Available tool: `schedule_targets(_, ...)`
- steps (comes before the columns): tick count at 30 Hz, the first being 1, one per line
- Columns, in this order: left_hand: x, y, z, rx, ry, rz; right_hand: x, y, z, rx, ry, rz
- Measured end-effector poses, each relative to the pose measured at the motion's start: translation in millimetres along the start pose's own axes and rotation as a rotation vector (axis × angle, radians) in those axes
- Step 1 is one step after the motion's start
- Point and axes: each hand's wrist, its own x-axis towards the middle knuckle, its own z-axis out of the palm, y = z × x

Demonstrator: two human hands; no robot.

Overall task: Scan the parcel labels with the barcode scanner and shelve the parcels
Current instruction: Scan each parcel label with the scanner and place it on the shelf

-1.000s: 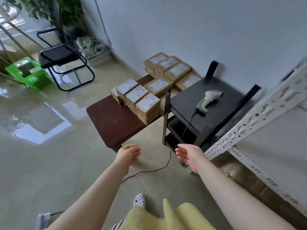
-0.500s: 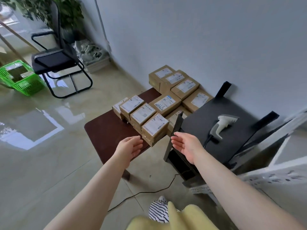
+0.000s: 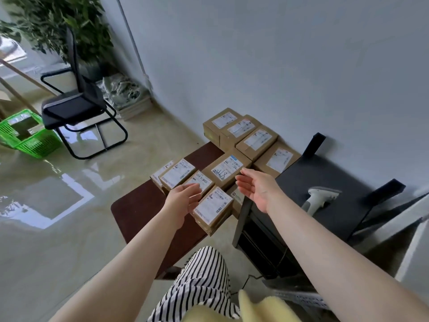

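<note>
Several brown cardboard parcels with white labels lie stacked on a low dark-brown table (image 3: 137, 212). The nearest parcel (image 3: 212, 209) sits at the table's right front. My left hand (image 3: 183, 201) reaches out flat just left of that parcel, fingers straight, over a neighbouring parcel (image 3: 200, 181). My right hand (image 3: 256, 188) hovers with relaxed fingers above the gap right of it, beside a parcel with handwriting on its label (image 3: 226, 170). Neither hand holds anything. The white barcode scanner (image 3: 319, 198) lies on a black stand (image 3: 325, 182) to the right.
A black chair (image 3: 76, 105) and a green basket (image 3: 27, 135) stand on the glossy floor at left. A potted plant (image 3: 60, 26) fills the corner. A pale metal shelf frame (image 3: 413, 240) shows at the right edge. The scanner's cable runs down to the floor.
I have stepped closer to the table. Both hands have moved forward and up, from below the table edge to the nearest parcels.
</note>
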Motion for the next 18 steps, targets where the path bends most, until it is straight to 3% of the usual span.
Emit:
schedule_targets(8, 96, 77, 40, 0.06, -0.038, 0.025, 66, -56, 10, 0.003, 0.038, -0.018)
schedule_targets(18, 303, 155, 80, 0.109, 0.017, -0.095, 276, -126, 85, -0.264, 0.201, -0.051)
